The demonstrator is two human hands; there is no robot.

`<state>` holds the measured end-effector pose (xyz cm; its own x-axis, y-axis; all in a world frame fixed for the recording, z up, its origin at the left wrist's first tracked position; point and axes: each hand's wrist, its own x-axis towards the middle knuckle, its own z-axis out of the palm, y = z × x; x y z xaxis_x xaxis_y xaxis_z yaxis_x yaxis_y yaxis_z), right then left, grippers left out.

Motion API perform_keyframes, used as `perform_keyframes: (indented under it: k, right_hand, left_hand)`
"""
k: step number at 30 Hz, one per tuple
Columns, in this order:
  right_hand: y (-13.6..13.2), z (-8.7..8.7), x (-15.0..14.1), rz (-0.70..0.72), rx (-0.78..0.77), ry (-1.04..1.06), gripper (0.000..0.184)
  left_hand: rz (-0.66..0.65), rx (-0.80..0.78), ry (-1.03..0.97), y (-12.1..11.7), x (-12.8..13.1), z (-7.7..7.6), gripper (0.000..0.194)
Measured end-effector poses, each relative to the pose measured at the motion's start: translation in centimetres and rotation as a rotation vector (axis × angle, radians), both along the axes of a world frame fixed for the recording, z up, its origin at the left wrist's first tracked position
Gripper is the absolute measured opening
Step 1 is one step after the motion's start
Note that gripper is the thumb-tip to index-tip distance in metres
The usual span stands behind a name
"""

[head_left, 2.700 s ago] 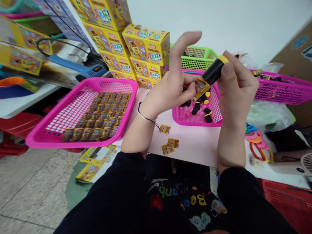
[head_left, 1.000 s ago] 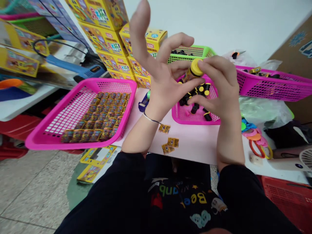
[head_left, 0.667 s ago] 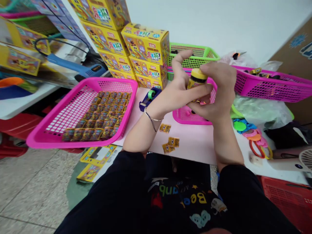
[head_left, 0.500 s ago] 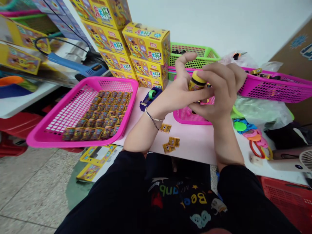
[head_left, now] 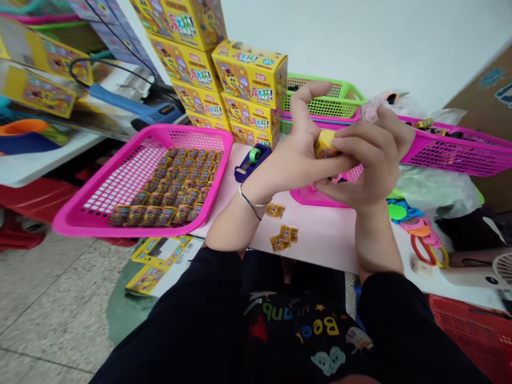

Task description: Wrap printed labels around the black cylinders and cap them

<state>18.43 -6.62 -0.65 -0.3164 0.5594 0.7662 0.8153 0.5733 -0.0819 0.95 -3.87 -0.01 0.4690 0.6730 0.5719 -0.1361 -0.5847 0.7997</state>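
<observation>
Both hands meet around a small yellow cup [head_left: 325,143] held above the table. My left hand [head_left: 301,145] is closed on its near left side, with the index finger raised away from it. My right hand [head_left: 370,154] presses it from the right with thumb and fingertips, which hide part of the cup. Below the hands, several small yellow printed stickers [head_left: 288,233] lie on the table [head_left: 320,240]. A pink basket [head_left: 299,196], partly hidden by my hands, sits behind them.
At left, a pink basket [head_left: 76,220] holds rows of small printed cups. Yellow boxes [head_left: 256,80] are stacked behind a blue tape dispenser [head_left: 253,162]. A green basket [head_left: 340,90], another pink basket [head_left: 452,149] and a blue heat gun [head_left: 136,106] surround the work spot.
The cup has turned in my hands: its black band showed earlier and is now out of sight. My right hand has shifted slightly right, and the view has moved a little.
</observation>
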Motion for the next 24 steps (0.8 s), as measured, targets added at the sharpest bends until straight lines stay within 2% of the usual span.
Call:
perform_keyframes:
  k: [3, 5, 7, 9, 11, 14, 16, 19, 20, 22, 24]
  right_hand:
    - [0.5, -0.5, 0.0, 0.034, -0.046, 0.021, 0.042]
    - [0.9, -1.1, -0.3, 0.118, -0.042, 0.073, 0.038]
    - [1.3, -1.8, -0.9, 0.235, 0.054, 0.126, 0.035]
    - [1.5, -2.5, -1.9, 0.312, 0.230, 0.130, 0.040]
    - [1.4, -3.1, -3.2, 0.321, 0.350, 0.094, 0.046]
    - [0.8, -3.7, -4.6, 0.304, 0.264, 0.036, 0.049]
    - [0.2, -3.4, -4.6, 0.307, 0.188, -0.016, 0.055]
    - [-0.6, -2.0, -3.0, 0.277, 0.184, -0.078, 0.066]
    - [-0.6, -1.4, -2.1, 0.254, 0.178, -0.077, 0.063]
    - [-0.1, -0.3, -0.2, 0.206, 0.132, -0.046, 0.044]
    - [1.3, 0.2, 1.5, 0.112, -0.064, -0.091, 0.030]
  left_hand:
    - [0.205, 0.162, 0.033, -1.3, -0.2, 0.0, 0.072]
    - [0.385, 0.260, 0.054, -2.5, -0.9, 0.0, 0.059]
    - [0.509, 0.318, 0.087, -3.8, -2.0, -0.3, 0.041]
    - [0.564, 0.337, 0.082, -5.1, -3.1, -0.9, 0.030]
    - [0.595, 0.353, 0.011, -6.2, -4.0, -1.6, 0.031]
    - [0.663, 0.373, 0.019, -7.4, -5.5, -2.1, 0.032]
    - [0.735, 0.379, 0.168, -7.6, -7.5, -1.8, 0.026]
    - [0.858, 0.292, 0.483, -6.6, -12.6, -1.1, 0.017]
    - [0.893, 0.210, 0.605, -5.8, -14.8, -1.1, 0.016]
    - [0.913, -0.003, 0.900, -3.7, -19.2, -1.5, 0.015]
    - [0.889, -0.172, 1.185, -1.4, -23.0, -2.6, 0.015]
